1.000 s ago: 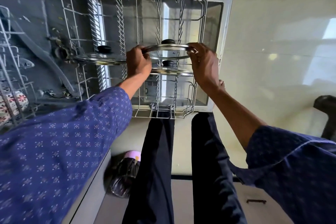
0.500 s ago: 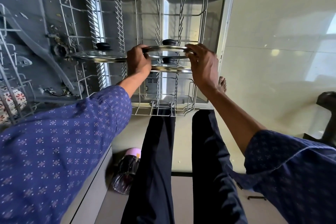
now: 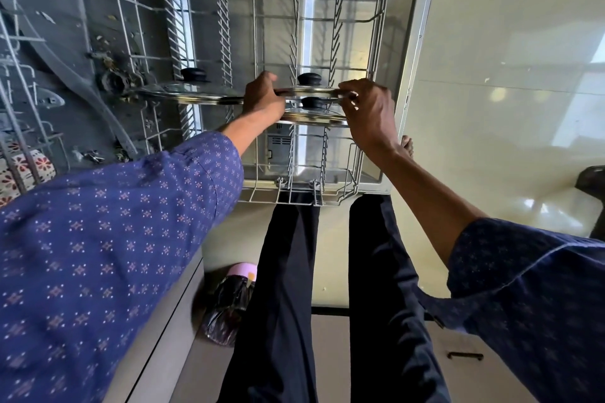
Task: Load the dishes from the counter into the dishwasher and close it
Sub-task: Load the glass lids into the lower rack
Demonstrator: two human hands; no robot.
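Item: glass lid, held on edge among the tines of the pulled-out dishwasher rack. Left hand clamps its left rim; right hand pinches its right rim. Second lid stands left, third lid just below.

Glossy glass lid, steel-rimmed; white wire rack, seemingly plastic-coated.
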